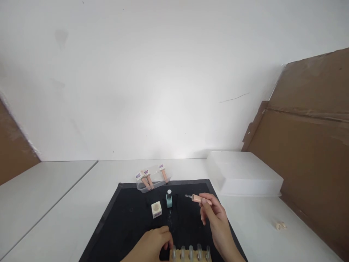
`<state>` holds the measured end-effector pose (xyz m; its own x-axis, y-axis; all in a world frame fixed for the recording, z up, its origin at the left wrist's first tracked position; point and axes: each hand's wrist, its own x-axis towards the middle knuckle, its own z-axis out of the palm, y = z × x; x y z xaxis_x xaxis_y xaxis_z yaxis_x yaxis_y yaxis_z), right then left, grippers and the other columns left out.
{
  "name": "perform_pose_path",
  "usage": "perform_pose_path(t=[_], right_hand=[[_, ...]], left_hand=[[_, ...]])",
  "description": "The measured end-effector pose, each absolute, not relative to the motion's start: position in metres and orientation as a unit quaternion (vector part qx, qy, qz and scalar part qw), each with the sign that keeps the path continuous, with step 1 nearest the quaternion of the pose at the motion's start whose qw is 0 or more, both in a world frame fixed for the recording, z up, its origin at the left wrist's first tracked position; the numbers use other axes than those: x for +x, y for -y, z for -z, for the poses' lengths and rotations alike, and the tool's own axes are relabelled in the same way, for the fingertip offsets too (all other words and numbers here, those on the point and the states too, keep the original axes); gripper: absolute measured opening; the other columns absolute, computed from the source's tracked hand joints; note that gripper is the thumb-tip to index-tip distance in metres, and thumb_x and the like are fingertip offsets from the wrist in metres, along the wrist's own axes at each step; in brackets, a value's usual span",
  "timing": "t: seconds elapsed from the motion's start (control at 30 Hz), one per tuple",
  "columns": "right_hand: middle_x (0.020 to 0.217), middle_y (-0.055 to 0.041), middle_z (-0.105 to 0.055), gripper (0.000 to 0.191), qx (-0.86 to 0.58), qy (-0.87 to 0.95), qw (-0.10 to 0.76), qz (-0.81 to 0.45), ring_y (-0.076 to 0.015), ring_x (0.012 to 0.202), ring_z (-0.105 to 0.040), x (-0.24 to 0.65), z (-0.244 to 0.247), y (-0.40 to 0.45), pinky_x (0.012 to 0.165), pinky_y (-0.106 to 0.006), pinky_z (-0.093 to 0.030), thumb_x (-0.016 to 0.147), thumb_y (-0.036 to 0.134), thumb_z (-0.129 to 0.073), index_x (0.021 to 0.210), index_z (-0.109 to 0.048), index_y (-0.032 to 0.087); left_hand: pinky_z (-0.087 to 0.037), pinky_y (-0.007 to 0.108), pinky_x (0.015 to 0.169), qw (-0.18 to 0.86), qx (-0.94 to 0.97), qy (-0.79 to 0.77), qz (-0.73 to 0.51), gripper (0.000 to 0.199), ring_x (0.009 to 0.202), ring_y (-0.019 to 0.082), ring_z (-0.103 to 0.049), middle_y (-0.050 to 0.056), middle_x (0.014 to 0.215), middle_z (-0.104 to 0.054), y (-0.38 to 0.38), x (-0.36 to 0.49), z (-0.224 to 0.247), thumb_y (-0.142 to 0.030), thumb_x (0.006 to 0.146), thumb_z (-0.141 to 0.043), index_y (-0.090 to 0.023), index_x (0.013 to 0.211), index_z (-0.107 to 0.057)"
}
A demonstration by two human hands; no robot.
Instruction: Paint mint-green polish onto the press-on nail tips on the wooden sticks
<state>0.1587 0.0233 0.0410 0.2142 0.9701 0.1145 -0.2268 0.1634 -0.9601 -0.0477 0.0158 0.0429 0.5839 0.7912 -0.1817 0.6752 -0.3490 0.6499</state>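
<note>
My right hand (214, 214), over the right side of the black mat, pinches a peach-coloured tube (200, 199) with its short shiny tip pointing left. My left hand (155, 242) is low in front, fingers curled in beside the left end of a light wooden rack (187, 255). Whatever those fingers hold, if anything, is hidden. Several clear rounded pieces (191, 251) stand in a row on the rack, cut off by the lower frame edge. Beyond my hands a teal nail polish bottle (169, 201) with dark neck and white top stands upright, beside a white cube (156, 210) bearing purple print.
A clear tray (156, 185) with 3 peach sticks (164, 175) with white ends lies at the back edge of the black mat (122, 218). A white plastic bin (245, 173) stands back right. Small beige rings (280, 226) lie far right, near a cardboard wall (313, 156).
</note>
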Motion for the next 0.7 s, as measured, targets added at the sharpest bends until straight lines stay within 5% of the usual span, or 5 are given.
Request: perform_pose_path(t=[0.23,0.37,0.47,0.6,0.7], right_hand=[[0.058,0.0053,-0.053,0.040,-0.442,0.392,0.646,-0.482,-0.0060,0.041,-0.039,0.158,-0.042,-0.024,0.038,-0.017,-0.034,0.066,0.044,-0.076,0.091,-0.059,0.019],[0.051,0.0075,-0.044,0.034,-0.446,0.410,0.648,-0.462,-0.0062,0.040,-0.036,0.157,-0.045,-0.022,0.039,-0.017,-0.032,0.074,0.047,-0.068,0.086,-0.061,0.017],[0.052,0.0061,-0.045,0.035,-0.445,0.426,0.634,-0.466,-0.0056,0.039,-0.035,0.156,-0.045,-0.021,0.037,-0.018,-0.031,0.077,0.050,-0.064,0.079,-0.063,0.016],[0.059,0.0015,-0.056,0.042,-0.454,0.438,0.604,-0.487,-0.0063,0.037,-0.039,0.153,-0.039,-0.022,0.035,-0.020,-0.033,0.076,0.050,-0.064,0.101,-0.066,0.015],[0.065,-0.0025,-0.063,0.047,-0.450,0.450,0.583,-0.505,-0.0067,0.037,-0.042,0.150,-0.035,-0.022,0.036,-0.021,-0.035,0.078,0.050,-0.063,0.110,-0.065,0.016]], left_hand=[[-0.042,0.022,0.057,0.545,0.681,-0.395,-0.288,0.017,0.064,0.010,-0.049,0.004,0.095,-0.058,-0.017,-0.050,-0.031,-0.024,0.071,-0.060,-0.018,0.082,-0.049],[-0.043,0.022,0.050,0.640,0.557,-0.345,-0.401,0.041,0.063,0.012,-0.051,0.004,0.080,-0.058,-0.022,-0.042,-0.021,-0.052,0.068,-0.065,-0.018,0.075,-0.044],[-0.043,0.024,0.055,0.710,0.423,-0.363,-0.431,0.044,0.061,0.012,-0.054,0.002,0.070,-0.060,-0.019,-0.036,-0.024,-0.056,0.065,-0.068,-0.017,0.075,-0.048],[-0.046,0.026,0.062,0.771,0.293,-0.370,-0.427,0.047,0.063,0.013,-0.058,0.001,0.068,-0.062,-0.008,-0.029,-0.028,-0.055,0.063,-0.071,-0.015,0.084,-0.058],[-0.041,0.022,0.052,0.792,0.267,-0.376,-0.400,0.046,0.052,0.011,-0.054,0.000,0.059,-0.061,-0.007,-0.025,-0.019,-0.056,0.066,-0.068,-0.013,0.081,-0.060]])
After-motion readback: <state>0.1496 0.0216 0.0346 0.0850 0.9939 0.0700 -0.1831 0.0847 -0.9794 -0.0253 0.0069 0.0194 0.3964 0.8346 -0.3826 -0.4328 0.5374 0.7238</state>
